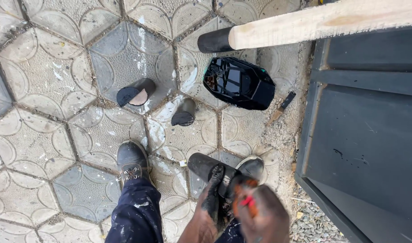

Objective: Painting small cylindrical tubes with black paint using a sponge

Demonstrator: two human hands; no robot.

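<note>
My left hand point(211, 198), smeared with black paint, grips a short black-painted cylinder point(205, 165) held low over the paving, between my two shoes. My right hand point(262, 215) is blurred and closed around a small thing with a red part point(247, 201), pressed against the near end of that cylinder. Two more black-coated wooden cylinders point(136, 92) point(184, 112) lie on the pavers ahead. Beyond them sits a cut-open black container point(239, 83) holding glossy black paint.
A long pale wooden pole with a black-painted tip point(305, 24) crosses the top. A small brush or knife point(281, 107) lies in the sand by the container. A dark grey metal panel point(363, 130) fills the right side. My shoes point(131, 159) point(252, 165) stand on paint-speckled hexagonal pavers.
</note>
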